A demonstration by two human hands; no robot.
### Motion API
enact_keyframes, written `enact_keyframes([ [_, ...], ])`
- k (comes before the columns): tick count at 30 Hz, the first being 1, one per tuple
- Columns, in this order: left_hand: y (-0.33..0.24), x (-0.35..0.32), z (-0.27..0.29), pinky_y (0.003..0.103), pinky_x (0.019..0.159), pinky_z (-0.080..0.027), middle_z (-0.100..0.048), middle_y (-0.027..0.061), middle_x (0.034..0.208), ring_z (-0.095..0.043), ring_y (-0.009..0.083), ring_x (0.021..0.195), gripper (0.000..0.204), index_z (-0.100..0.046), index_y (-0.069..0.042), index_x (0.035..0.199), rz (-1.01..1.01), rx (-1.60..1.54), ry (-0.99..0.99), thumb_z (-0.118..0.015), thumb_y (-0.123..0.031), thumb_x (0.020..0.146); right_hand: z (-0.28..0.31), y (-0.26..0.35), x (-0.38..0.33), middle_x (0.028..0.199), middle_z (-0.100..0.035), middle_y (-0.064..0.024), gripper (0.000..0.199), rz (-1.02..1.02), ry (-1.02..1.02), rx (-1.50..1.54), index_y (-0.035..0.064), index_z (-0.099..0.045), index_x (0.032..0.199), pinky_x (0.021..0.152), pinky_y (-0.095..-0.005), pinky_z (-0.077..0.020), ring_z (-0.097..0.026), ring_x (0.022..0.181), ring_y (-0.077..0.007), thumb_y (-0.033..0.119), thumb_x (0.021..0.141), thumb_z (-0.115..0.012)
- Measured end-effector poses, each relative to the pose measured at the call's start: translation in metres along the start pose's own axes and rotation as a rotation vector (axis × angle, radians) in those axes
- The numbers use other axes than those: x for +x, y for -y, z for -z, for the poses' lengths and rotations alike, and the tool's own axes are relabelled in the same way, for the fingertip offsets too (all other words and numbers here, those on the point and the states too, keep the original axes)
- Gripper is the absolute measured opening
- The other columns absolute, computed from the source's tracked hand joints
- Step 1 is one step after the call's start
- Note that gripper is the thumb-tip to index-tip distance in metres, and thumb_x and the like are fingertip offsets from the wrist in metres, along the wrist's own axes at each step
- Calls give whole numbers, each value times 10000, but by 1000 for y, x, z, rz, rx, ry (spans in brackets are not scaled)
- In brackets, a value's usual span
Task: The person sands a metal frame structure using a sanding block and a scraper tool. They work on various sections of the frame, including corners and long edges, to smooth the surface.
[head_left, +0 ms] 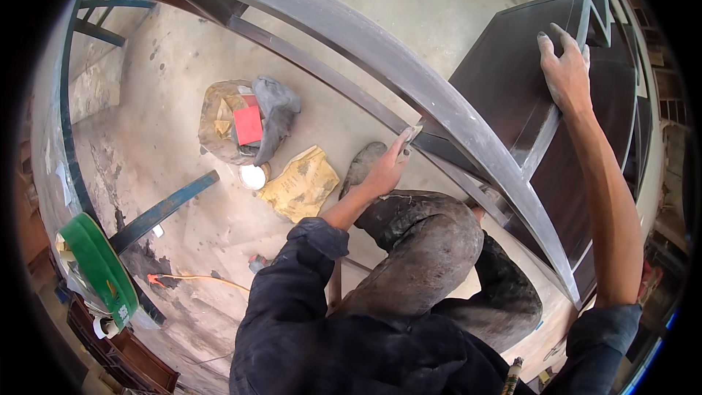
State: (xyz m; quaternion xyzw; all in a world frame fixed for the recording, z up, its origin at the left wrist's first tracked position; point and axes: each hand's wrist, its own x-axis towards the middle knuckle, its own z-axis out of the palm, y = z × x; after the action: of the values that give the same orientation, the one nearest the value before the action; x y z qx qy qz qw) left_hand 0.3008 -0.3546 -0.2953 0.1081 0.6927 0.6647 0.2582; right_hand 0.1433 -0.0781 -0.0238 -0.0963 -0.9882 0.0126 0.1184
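My left hand (387, 164) pinches a small flat grey piece, likely a scrap of abrasive paper or a thin blade (411, 134), fingers closed narrow around it and its tip pressed against the lower edge of the long grey curved metal bar (409, 77) that sweeps across the view. My right hand (564, 69) lies spread and flat, fingers wide, on the dark brown metal panel (512, 80) of the frame, holding nothing and bracing it. My knee in dusty dark trousers (428, 249) sits just under the bar. I judge the step in hand to be rubbing or scraping the bar's surface where it meets the panel; the next stroke calls for steady pressure along the edge while the other palm keeps the frame from shifting. On the concrete floor (183, 66) lie a crumpled bag with a red square card (248, 125), a grey rag (278, 110), a yellowish sheet of sandpaper (301, 183), a small white lid (252, 176), and a green-rimmed bucket (99, 267) well apart to my left.
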Motion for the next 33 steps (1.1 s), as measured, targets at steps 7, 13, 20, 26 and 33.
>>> enact_keyframes([
  [7,-4,-7,-4,472,1092,-407,-483,311,1459,-483,476,1328,663,-253,-81,1590,2,184,41,-482,-105,968,0,-2,-5,1399,-579,-256,618,-4,23,-11,-19,-554,1400,1260,-479,-129,-474,1382,-388,436,986,-499],
  [13,0,-7,6,493,1043,-434,-498,312,1434,-516,492,1267,617,-296,-88,1575,-23,223,63,-435,-111,975,0,3,1,1387,-586,-259,623,-11,-7,11,-18,-553,1402,1257,-496,-119,-489,1375,-363,436,978,-496],
  [20,-6,11,4,498,995,-453,-568,312,1334,-551,493,1206,591,-318,-94,1566,-82,246,9,-420,-118,985,1,1,3,1387,-588,-251,624,-11,5,10,-17,-554,1401,1257,-503,-112,-486,1374,-370,438,978,-495],
  [26,3,-29,22,496,1003,-457,-585,292,1332,-570,464,1199,626,-337,-108,1561,-265,320,-33,-455,-84,946,-1,0,-3,1403,-578,-243,620,-15,15,-11,-19,-545,1407,1259,-494,-109,-484,1377,-366,436,988,-492],
  [33,-19,8,43,511,953,-486,-638,236,1275,-598,452,1121,637,-361,-102,1555,-52,648,120,-471,-59,929,-4,-4,3,1406,-573,-246,614,6,26,-16,-14,-547,1405,1259,-492,-107,-478,1383,-364,437,992,-488],
])
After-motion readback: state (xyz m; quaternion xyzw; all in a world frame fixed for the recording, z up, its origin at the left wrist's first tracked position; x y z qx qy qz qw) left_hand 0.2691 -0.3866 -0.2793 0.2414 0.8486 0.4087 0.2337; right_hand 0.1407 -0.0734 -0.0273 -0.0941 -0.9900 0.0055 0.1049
